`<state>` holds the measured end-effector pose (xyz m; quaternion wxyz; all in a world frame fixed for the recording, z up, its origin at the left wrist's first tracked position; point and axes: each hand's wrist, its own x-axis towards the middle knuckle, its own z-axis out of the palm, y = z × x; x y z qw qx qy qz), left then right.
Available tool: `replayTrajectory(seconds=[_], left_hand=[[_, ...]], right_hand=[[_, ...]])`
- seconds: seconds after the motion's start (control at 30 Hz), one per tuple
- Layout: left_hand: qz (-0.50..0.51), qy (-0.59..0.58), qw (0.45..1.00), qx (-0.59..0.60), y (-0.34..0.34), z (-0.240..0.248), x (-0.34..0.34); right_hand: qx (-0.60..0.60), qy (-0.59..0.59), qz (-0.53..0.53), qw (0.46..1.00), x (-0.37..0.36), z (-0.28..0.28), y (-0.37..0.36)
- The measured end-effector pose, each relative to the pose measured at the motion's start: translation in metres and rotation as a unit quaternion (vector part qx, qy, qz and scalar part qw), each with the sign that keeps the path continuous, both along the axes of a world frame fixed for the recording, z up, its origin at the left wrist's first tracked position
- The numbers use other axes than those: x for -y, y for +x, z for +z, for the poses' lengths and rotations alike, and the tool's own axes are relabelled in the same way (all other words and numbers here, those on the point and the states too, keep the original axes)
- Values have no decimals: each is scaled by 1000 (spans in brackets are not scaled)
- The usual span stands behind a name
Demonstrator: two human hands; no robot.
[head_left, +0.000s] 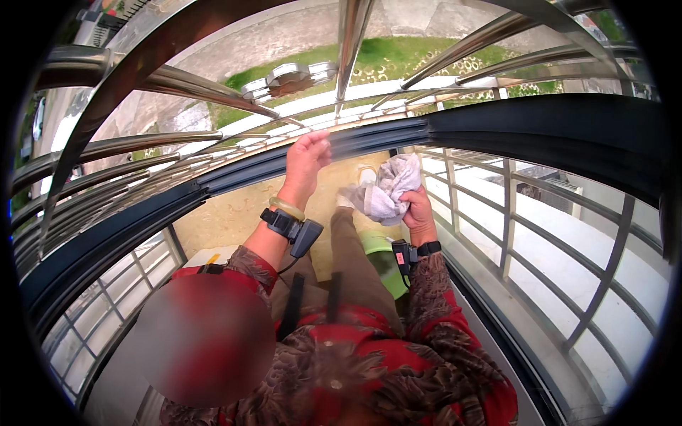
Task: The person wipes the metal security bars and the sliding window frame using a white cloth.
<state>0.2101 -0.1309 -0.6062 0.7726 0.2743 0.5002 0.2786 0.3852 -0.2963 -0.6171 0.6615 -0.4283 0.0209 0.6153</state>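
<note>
A crumpled pale grey-white cloth [391, 192] is bunched in my right hand [419, 207], whose fingers wrap its right side. Part of the cloth hangs loose to the left, over the beige floor. My left hand [308, 157] is raised at the dark window frame rail [369, 138], its fingers curled in with nothing visible in them. Whether its knuckles touch the rail I cannot tell. Below the cloth, between my leg and right wrist, stands a light green bucket [381, 264], partly hidden by my leg and arm.
Shiny metal bars [192, 89] form a cage outside the frame, with grass [387, 57] and pavement far below. A barred glass pane [554, 227] stands at the right, another [106, 291] at the lower left. Beige floor [234, 213] lies around my feet.
</note>
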Motion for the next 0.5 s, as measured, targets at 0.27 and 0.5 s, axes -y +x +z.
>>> replayTrajectory(seconds=[0.27,0.5], left_hand=[[-57,-36,993,-98,-50,-22,78],[-20,-51,991,-125,-111,-34,107]], right_hand=[[639,-125,210,730,-63,-37,69],[710,-280,402,506,-118,-45,63]])
